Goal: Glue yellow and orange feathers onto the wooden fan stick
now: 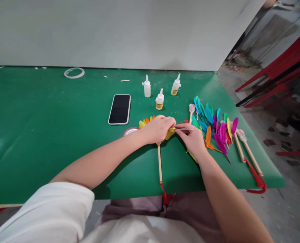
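Yellow-feathered, wooden-handled fan [159, 162] sat near the green table's [51, 135] front edge, beneath a curled left hand [160, 129] whose grip was hidden; the right hand [193, 137] pinched a thin silvery tool [184, 129] that, slipping, could have bent feathers [142, 124].

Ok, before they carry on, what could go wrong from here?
The red tassel on the wooden handle reaches the table's near edge by the lap, so it might snag and tug the handle under the left hand.
Loose feathers lie close beside the right hand; a sideways move could scatter them.
The nearest dropper bottle stands upright just beyond the left hand and might tip if bumped.
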A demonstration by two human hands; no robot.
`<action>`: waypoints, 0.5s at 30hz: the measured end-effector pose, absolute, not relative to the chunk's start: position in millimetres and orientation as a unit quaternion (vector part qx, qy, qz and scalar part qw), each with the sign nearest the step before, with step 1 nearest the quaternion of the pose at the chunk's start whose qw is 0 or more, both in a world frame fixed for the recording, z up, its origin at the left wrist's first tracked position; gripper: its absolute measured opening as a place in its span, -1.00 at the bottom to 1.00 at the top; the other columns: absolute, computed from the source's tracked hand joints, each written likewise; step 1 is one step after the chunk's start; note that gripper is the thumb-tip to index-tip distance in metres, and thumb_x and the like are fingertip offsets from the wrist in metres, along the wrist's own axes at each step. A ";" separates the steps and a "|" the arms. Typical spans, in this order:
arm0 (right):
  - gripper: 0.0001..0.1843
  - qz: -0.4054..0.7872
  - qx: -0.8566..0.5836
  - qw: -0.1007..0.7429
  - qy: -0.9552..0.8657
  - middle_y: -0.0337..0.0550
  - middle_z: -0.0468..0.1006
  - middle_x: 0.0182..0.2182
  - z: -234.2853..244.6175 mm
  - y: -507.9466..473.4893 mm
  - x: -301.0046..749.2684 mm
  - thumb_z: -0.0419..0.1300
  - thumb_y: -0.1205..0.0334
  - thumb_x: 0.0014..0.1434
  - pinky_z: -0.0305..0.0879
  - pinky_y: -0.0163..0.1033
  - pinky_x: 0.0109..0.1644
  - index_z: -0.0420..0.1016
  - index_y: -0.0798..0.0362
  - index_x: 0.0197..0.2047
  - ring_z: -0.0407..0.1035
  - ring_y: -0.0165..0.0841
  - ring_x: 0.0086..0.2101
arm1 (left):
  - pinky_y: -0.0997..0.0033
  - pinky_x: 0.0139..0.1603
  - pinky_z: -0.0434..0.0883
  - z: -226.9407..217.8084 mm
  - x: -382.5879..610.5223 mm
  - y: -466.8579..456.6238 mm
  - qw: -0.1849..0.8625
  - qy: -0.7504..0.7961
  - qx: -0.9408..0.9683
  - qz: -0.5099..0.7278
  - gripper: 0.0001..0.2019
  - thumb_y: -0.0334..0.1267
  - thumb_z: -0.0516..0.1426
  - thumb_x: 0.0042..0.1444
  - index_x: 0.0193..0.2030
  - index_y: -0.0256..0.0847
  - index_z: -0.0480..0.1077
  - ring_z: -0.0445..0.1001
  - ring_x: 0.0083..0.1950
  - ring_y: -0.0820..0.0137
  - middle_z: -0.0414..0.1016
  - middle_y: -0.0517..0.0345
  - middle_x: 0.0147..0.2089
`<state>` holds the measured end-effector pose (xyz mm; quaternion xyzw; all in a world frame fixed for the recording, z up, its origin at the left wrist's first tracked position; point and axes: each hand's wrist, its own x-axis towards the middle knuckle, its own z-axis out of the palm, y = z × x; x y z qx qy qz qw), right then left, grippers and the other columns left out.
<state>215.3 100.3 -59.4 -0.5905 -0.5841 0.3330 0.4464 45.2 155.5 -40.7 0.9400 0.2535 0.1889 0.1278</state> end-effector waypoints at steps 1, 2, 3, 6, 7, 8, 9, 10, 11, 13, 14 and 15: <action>-0.85 0.337 -0.590 0.447 -0.582 -0.14 0.60 -0.31 -59.3 100.3 215.1 0.24 0.21 0.00 0.43 -0.17 -0.18 0.55 0.03 -0.30 0.51 -0.29 -0.33 | 0.30 -0.07 0.26 -40.9 45.2 155.6 0.127 0.255 0.940 0.188 -0.80 -0.54 -0.12 -0.01 -0.28 -0.19 0.10 0.33 -0.27 0.37 0.34 0.15 -0.31; -0.85 0.341 -0.591 0.447 -0.579 -0.14 0.60 -0.32 -59.2 100.3 215.0 0.24 0.21 0.00 0.43 -0.17 -0.18 0.55 0.03 -0.31 0.51 -0.29 -0.32 | 0.30 -0.07 0.26 -41.1 45.2 155.6 0.127 0.257 0.940 0.187 -0.80 -0.54 -0.11 -0.01 -0.28 -0.19 0.10 0.33 -0.27 0.37 0.35 0.15 -0.31; -0.85 0.343 -0.591 0.447 -0.577 -0.14 0.61 -0.32 -59.1 100.3 214.9 0.24 0.22 -0.01 0.43 -0.18 -0.18 0.55 0.03 -0.31 0.51 -0.29 -0.32 | 0.30 -0.06 0.26 -41.1 45.2 155.7 0.127 0.257 0.940 0.186 -0.80 -0.54 -0.11 -0.01 -0.28 -0.19 0.10 0.33 -0.28 0.38 0.35 0.15 -0.31; -0.85 0.345 -0.591 0.448 -0.575 -0.15 0.61 -0.33 -59.1 100.6 214.8 0.25 0.22 -0.01 0.43 -0.19 -0.19 0.55 0.03 -0.31 0.51 -0.29 -0.33 | 0.31 -0.06 0.26 -41.3 45.5 155.4 0.125 0.258 0.939 0.188 -0.80 -0.54 -0.11 0.00 -0.28 -0.19 0.11 0.32 -0.29 0.39 0.35 0.16 -0.31; -0.85 0.345 -0.591 0.449 -0.575 -0.15 0.61 -0.33 -59.1 100.7 214.8 0.24 0.22 -0.01 0.43 -0.19 -0.19 0.55 0.03 -0.31 0.51 -0.30 -0.33 | 0.32 -0.06 0.26 -41.5 45.6 155.3 0.124 0.256 0.940 0.187 -0.80 -0.55 -0.11 0.00 -0.28 -0.19 0.11 0.33 -0.29 0.39 0.35 0.16 -0.32; -0.85 0.345 -0.591 0.450 -0.574 -0.15 0.61 -0.32 -59.0 100.8 214.8 0.24 0.22 -0.01 0.43 -0.19 -0.20 0.55 0.03 -0.31 0.50 -0.30 -0.33 | 0.33 -0.07 0.26 -41.8 45.8 155.1 0.122 0.254 0.941 0.186 -0.80 -0.55 -0.11 0.00 -0.28 -0.19 0.11 0.33 -0.29 0.39 0.35 0.17 -0.32; -0.85 0.345 -0.591 0.449 -0.573 -0.15 0.61 -0.32 -58.9 100.8 214.8 0.24 0.22 -0.01 0.43 -0.19 -0.20 0.55 0.03 -0.31 0.50 -0.30 -0.33 | 0.34 -0.08 0.26 -42.3 45.9 155.0 0.118 0.252 0.943 0.184 -0.80 -0.55 -0.11 0.01 -0.27 -0.19 0.12 0.33 -0.29 0.39 0.35 0.17 -0.32; -0.85 0.346 -0.593 0.449 -0.572 -0.14 0.61 -0.33 -58.7 100.8 214.7 0.24 0.21 -0.01 0.43 -0.18 -0.20 0.55 0.03 -0.32 0.50 -0.29 -0.34 | 0.35 -0.08 0.26 -43.0 46.0 154.9 0.111 0.250 0.944 0.184 -0.80 -0.56 -0.11 0.01 -0.27 -0.19 0.12 0.33 -0.29 0.40 0.35 0.16 -0.32; -0.85 0.348 -0.594 0.448 -0.570 -0.14 0.61 -0.33 -58.4 100.7 214.7 0.24 0.21 -0.01 0.43 -0.18 -0.20 0.55 0.03 -0.32 0.50 -0.29 -0.34 | 0.35 -0.08 0.25 -44.0 45.9 155.0 0.103 0.245 0.946 0.184 -0.81 -0.55 -0.11 0.03 -0.27 -0.20 0.12 0.33 -0.29 0.40 0.35 0.16 -0.32; -0.85 0.350 -0.597 0.446 -0.568 -0.14 0.61 -0.33 -57.6 100.6 214.5 0.24 0.21 -0.02 0.43 -0.18 -0.21 0.55 0.04 -0.32 0.50 -0.29 -0.34 | 0.35 -0.07 0.24 -46.4 45.6 155.3 0.079 0.233 0.952 0.184 -0.82 -0.54 -0.10 0.06 -0.26 -0.21 0.12 0.34 -0.28 0.40 0.36 0.14 -0.29; -0.84 0.350 -0.598 0.446 -0.566 -0.14 0.61 -0.33 -57.1 100.6 214.4 0.24 0.21 -0.02 0.42 -0.18 -0.21 0.55 0.04 -0.32 0.50 -0.29 -0.34 | 0.35 -0.07 0.24 -47.7 45.4 155.6 0.067 0.227 0.954 0.183 -0.83 -0.54 -0.10 0.07 -0.25 -0.21 0.13 0.34 -0.27 0.40 0.36 0.13 -0.28; -0.84 0.348 -0.600 0.446 -0.566 -0.14 0.61 -0.34 -56.7 100.6 214.3 0.24 0.21 -0.02 0.42 -0.18 -0.22 0.55 0.04 -0.32 0.50 -0.29 -0.34 | 0.35 -0.07 0.23 -48.8 45.2 155.8 0.054 0.220 0.957 0.181 -0.83 -0.54 -0.11 0.08 -0.24 -0.22 0.13 0.34 -0.26 0.40 0.36 0.12 -0.27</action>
